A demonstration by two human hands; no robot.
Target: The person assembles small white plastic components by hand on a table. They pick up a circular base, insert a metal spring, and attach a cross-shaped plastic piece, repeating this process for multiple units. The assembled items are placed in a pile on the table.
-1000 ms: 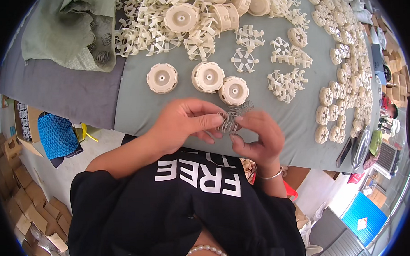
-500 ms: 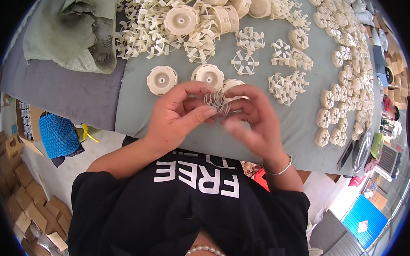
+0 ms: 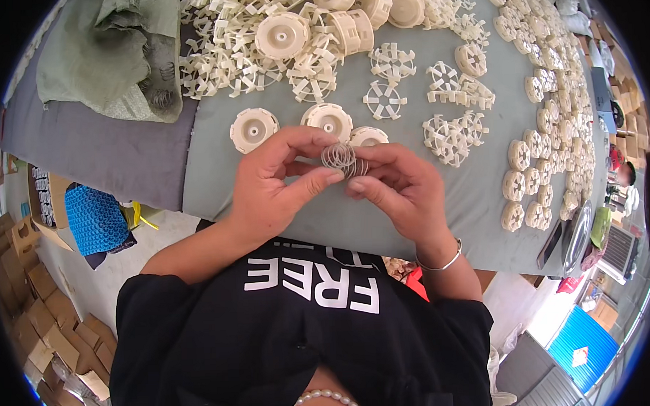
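Note:
Metal coil springs sit between my two hands above the near part of the table; they look tangled together. My left hand pinches the coils from the left with thumb and fingers. From the right, my right hand grips the coils at their other side, its thumb pressed in toward the fingers. How many springs there are, I cannot tell. Just beyond the hands lie round cream plastic housings: one at the left, one in the middle, and a third partly hidden by my right hand.
Cream clip rings and housings are heaped at the far side. A few spoked rings lie right of centre. Rows of assembled round pieces line the right. A grey-green sack with springs lies far left. A phone rests at the right edge.
My right thumb and fingers have closed in on the springs from a looser, blurred pose. The left hand holds nearly the same place.

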